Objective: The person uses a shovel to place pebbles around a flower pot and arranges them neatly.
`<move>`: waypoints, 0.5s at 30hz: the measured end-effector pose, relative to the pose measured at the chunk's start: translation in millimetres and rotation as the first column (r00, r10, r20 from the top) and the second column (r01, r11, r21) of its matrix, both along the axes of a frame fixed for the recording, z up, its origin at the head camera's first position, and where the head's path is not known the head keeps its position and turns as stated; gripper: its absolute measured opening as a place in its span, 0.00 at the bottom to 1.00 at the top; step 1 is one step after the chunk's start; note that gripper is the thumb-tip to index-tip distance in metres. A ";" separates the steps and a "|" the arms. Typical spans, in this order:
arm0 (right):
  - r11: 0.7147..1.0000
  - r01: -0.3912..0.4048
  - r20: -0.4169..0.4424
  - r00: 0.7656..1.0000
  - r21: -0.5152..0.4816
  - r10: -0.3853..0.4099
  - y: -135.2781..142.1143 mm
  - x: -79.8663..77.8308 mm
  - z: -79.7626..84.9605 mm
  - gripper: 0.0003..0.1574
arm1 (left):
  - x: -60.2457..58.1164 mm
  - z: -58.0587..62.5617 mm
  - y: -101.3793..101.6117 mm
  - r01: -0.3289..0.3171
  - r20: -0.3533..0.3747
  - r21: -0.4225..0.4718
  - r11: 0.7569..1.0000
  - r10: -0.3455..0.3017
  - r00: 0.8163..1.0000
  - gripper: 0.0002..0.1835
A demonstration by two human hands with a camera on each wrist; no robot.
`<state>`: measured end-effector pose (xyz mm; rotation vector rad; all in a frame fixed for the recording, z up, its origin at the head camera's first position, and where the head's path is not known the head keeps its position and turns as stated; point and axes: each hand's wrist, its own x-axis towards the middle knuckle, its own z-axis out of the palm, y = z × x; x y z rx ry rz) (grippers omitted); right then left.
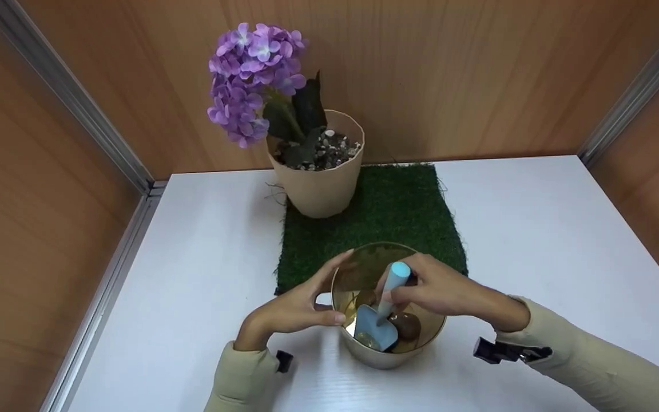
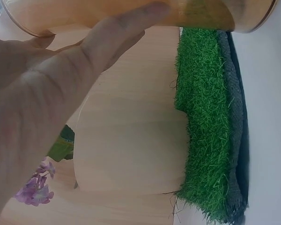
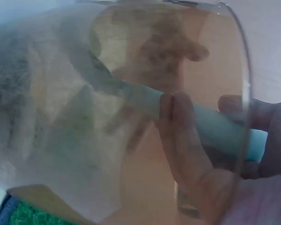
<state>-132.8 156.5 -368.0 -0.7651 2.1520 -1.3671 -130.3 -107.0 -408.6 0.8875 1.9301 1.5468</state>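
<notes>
An amber-tinted, see-through bowl [image 1: 378, 359] stands at the front edge of the grass mat. My left hand [image 1: 292, 306] holds its left side, thumb at the near rim and fingers along the far side. In the left wrist view, the fingers of the left hand [image 2: 84, 65] lie against the bowl [image 2: 206, 14]. Inside the bowl, my right hand [image 1: 429, 286] grips the pale blue handle of a small trowel [image 1: 376, 329], blade down. Around the blade lie a brown stone [image 1: 407, 326] and a greenish rounded piece [image 1: 367, 341]. Through the bowl's wall, the right wrist view shows the trowel handle [image 3: 215, 126] between the fingers.
Behind the bowl, a beige pot [image 1: 321, 191] with purple flowers [image 1: 255, 74] and pebbly soil stands on the green grass mat [image 1: 404, 212]. The white table [image 1: 535, 240] is enclosed by wood-grain panels [image 1: 449, 74] at the back and sides.
</notes>
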 end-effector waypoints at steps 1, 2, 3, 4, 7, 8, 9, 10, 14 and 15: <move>1.000 0.003 0.009 1.000 -0.009 -0.003 1.8 -0.3 1.5 0.08 | 0.1 0.4 0.0 -0.001 -0.001 -0.001 1.000 0.001 1.000 0.51; 1.000 0.008 0.019 1.000 -0.018 -0.007 3.8 -0.6 2.8 0.08 | 0.1 0.7 -0.2 -0.003 -0.002 -0.004 1.000 0.003 1.000 0.51; 1.000 0.014 0.036 0.999 -0.025 -0.013 5.8 -1.0 3.8 0.08 | 0.1 0.8 -0.2 -0.004 -0.003 -0.006 1.000 0.004 1.000 0.51; 0.999 0.020 0.047 0.999 -0.032 -0.019 7.9 -1.3 4.6 0.08 | 0.1 1.0 -0.3 -0.004 -0.003 -0.007 1.000 0.004 1.000 0.51; 0.998 0.042 0.066 0.997 -0.048 -0.039 14.1 -2.5 6.2 0.08 | -0.3 0.7 -0.4 -0.003 0.002 -0.007 1.000 0.003 1.000 0.50; 0.997 0.051 0.078 0.996 -0.059 -0.046 16.1 -2.9 6.5 0.09 | -0.5 0.7 -0.6 -0.005 0.002 -0.014 1.000 0.006 1.000 0.50; 0.996 0.060 0.088 0.995 -0.069 -0.054 18.1 -3.3 6.8 0.09 | -0.7 0.6 -0.4 -0.006 0.003 -0.015 1.000 0.006 1.000 0.50; 0.994 0.068 0.098 0.993 -0.080 -0.060 19.9 -3.7 7.1 0.10 | -0.9 0.4 -0.4 -0.009 0.006 -0.017 1.000 0.009 1.000 0.50; 0.988 0.094 0.150 0.986 -0.122 -0.076 26.5 -5.2 8.0 0.12 | -1.2 -0.5 -0.6 -0.010 0.024 -0.013 1.000 0.011 1.000 0.51; 0.987 0.099 0.163 0.984 -0.130 -0.077 28.0 -5.5 8.3 0.12 | -1.2 -0.6 -0.5 -0.010 0.027 -0.010 1.000 0.010 1.000 0.51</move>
